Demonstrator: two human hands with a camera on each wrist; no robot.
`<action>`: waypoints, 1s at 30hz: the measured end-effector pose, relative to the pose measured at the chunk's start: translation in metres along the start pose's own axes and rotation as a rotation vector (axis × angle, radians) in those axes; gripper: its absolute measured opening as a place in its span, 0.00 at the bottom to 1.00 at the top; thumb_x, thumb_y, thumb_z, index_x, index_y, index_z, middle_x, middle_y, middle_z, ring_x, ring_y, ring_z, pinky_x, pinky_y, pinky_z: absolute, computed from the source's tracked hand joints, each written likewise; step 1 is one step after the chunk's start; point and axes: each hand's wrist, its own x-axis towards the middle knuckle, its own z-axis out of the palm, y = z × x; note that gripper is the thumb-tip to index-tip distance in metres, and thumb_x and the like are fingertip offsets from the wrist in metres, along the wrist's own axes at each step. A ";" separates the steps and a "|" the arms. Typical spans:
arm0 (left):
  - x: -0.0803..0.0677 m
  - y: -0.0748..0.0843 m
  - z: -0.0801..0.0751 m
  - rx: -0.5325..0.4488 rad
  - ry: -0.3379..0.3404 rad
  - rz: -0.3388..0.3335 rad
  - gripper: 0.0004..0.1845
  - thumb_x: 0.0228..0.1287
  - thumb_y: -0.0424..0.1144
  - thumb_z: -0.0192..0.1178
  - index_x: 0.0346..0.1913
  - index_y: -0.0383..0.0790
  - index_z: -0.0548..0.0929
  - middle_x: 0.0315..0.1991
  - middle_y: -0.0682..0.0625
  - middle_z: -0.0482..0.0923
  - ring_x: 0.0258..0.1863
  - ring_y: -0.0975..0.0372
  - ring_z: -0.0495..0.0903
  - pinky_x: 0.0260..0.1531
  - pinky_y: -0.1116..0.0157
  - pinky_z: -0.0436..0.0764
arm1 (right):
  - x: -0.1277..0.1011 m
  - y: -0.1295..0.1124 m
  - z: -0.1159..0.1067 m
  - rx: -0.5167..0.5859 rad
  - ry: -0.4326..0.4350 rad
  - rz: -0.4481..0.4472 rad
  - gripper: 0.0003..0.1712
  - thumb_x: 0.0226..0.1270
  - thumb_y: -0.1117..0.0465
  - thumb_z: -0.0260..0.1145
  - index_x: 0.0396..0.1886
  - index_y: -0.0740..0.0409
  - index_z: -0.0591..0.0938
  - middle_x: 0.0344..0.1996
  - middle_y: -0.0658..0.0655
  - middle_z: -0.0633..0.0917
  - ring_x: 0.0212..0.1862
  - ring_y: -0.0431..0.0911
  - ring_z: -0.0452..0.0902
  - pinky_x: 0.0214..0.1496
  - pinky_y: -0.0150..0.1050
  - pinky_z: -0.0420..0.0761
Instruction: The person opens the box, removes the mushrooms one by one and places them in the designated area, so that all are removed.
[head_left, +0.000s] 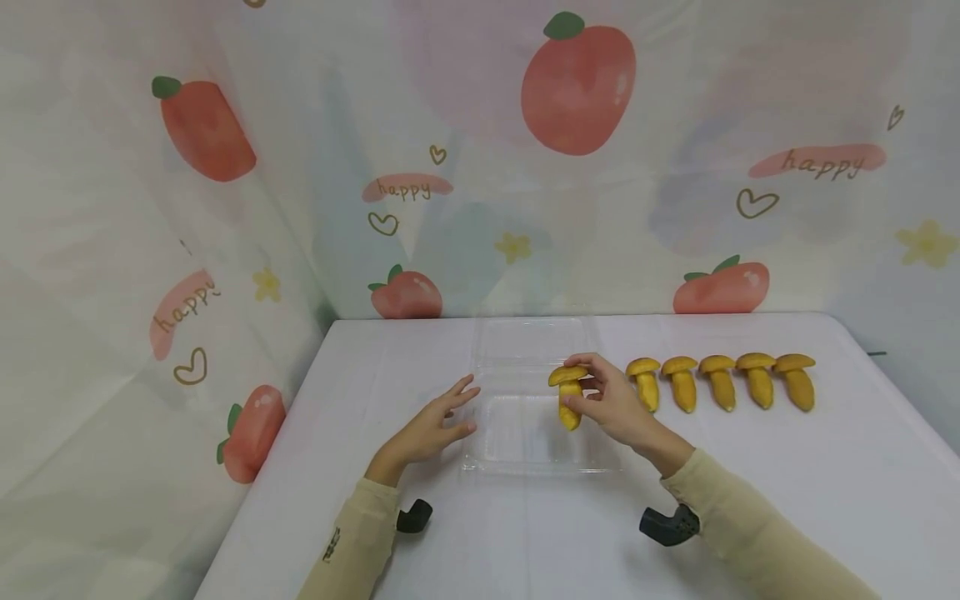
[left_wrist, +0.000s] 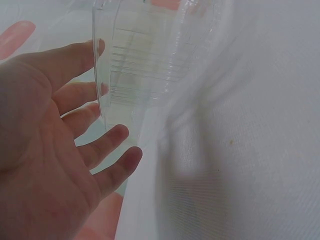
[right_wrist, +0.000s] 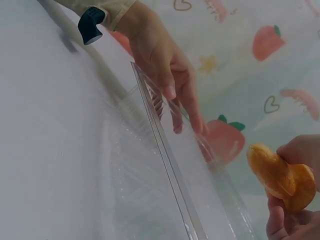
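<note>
My right hand [head_left: 621, 410] pinches a yellow toy mushroom [head_left: 566, 377] by its stalk, cap up, over a clear plastic box [head_left: 517, 433]. In the right wrist view the mushroom [right_wrist: 270, 172] sits between thumb and fingers, above the box's rim. My left hand [head_left: 423, 432] is at the box's left side, fingers spread and holding nothing. The left wrist view shows these fingertips close against the clear wall [left_wrist: 145, 70]; whether they touch it I cannot tell. The box's lid [head_left: 532, 340] lies folded back at the far side.
Several more yellow mushrooms [head_left: 720, 383] lie in a row to the right of my right hand, caps pointing away. All stand on a white-covered table [head_left: 525, 533]. A printed fabric backdrop [head_left: 480, 108] rises behind the table and on its left. Dark wrist devices [head_left: 670, 527] hang below both sleeves.
</note>
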 end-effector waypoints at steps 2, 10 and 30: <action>0.000 0.000 0.000 0.000 -0.002 -0.009 0.35 0.74 0.38 0.60 0.78 0.34 0.60 0.83 0.42 0.44 0.82 0.47 0.47 0.72 0.41 0.67 | -0.002 -0.001 -0.006 -0.004 0.001 0.003 0.28 0.70 0.66 0.67 0.66 0.66 0.69 0.62 0.69 0.76 0.55 0.58 0.75 0.46 0.25 0.81; -0.001 -0.001 -0.002 -0.004 0.002 -0.015 0.35 0.74 0.39 0.60 0.78 0.36 0.61 0.84 0.43 0.45 0.82 0.48 0.47 0.73 0.41 0.66 | -0.010 -0.003 -0.022 -0.038 -0.008 -0.016 0.27 0.71 0.69 0.64 0.66 0.66 0.67 0.62 0.70 0.75 0.56 0.61 0.75 0.46 0.26 0.81; 0.001 -0.001 0.001 -0.006 -0.003 -0.014 0.34 0.74 0.38 0.59 0.78 0.34 0.60 0.84 0.43 0.44 0.82 0.46 0.47 0.73 0.39 0.64 | -0.018 -0.006 -0.062 -0.126 0.035 -0.004 0.28 0.73 0.70 0.60 0.70 0.65 0.67 0.64 0.67 0.74 0.52 0.49 0.77 0.45 0.26 0.84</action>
